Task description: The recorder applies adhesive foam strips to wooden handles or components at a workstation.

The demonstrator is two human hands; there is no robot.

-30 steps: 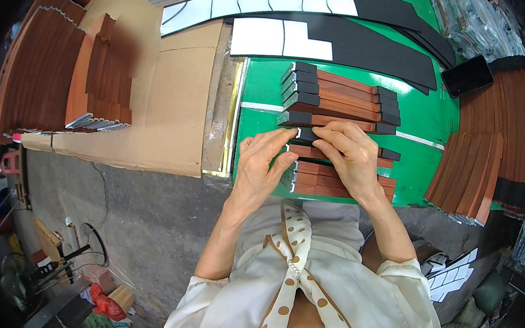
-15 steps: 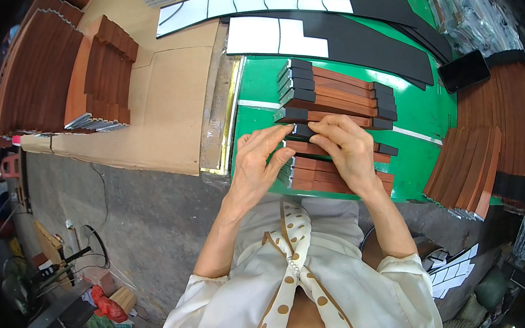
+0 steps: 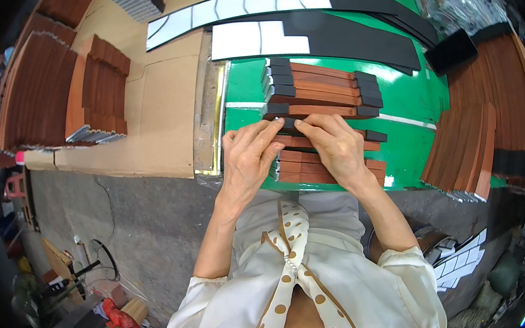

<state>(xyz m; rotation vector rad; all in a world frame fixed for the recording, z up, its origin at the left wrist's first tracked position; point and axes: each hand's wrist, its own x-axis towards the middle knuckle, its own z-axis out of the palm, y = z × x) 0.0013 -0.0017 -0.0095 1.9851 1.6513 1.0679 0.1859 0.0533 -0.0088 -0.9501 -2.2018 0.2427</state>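
Several reddish-brown wooden strips with black pads at their ends lie in rows on a green table. My left hand and my right hand meet over the middle rows. Their fingertips pinch a black pad at the left end of one strip. More brown strips lie under my right wrist, near the table's front edge.
Long black strips with white backing lie across the far side. Stacks of brown strips stand at the right and on cardboard at the left. A dark phone lies at the back right. Concrete floor with clutter is below.
Both hands have shifted slightly up and left along the strips; the fingertips have closed together on the black pad.
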